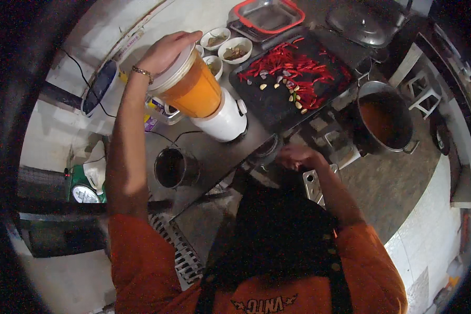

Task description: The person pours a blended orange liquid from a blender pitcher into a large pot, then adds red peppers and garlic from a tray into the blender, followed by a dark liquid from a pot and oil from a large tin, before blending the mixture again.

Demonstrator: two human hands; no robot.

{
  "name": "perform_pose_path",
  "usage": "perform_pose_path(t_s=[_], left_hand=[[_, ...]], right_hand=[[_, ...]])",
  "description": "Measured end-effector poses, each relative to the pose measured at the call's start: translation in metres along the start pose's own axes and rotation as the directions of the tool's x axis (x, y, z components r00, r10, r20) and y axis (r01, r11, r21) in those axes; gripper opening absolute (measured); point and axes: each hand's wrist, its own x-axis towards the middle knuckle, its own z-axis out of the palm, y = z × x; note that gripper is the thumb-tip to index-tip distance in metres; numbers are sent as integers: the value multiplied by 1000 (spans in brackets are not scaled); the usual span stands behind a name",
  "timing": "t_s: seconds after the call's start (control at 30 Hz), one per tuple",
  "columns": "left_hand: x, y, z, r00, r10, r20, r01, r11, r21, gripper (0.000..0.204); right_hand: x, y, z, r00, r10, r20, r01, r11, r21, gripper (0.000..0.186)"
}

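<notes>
My left hand (165, 51) presses flat on the white lid of a blender jug (192, 89) full of orange liquid, which sits on its white base (226, 119). My right hand (297, 155) rests low at the counter's front edge, fingers curled, near a stove knob; whether it holds anything I cannot tell. Right of the blender lies a dark tray (277, 104) with several red chillies (298, 68) and garlic cloves.
A large pot (384, 118) of reddish sauce stands on the stove at right. Small bowls (235, 49) of spices and a red-rimmed glass container (268, 15) sit at the back. A dark metal cup (172, 167) stands below the blender, a green scale (83, 188) at left.
</notes>
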Motion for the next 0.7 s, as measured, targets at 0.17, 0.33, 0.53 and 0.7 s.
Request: perform_pose_path(t_s=[0.17,0.33,0.53,0.7], left_hand=[[-7,2,-5,995,-94,-16,93,994,-55,52],[-9,17,2,995,-91,-38,90,995,-43,56],[-6,3,-5,990,-142,3,142,990,-1,55],[-1,15,1,994,-103,-24,103,994,33,58]], right_hand=[[46,-101,-19,796,-577,-184,466,778,-421,39],[89,-141,-21,881,22,-473,74,980,183,45],[121,-147,-17,893,12,-451,52,990,130,43],[141,-123,-46,906,-142,-399,155,988,-1,44]])
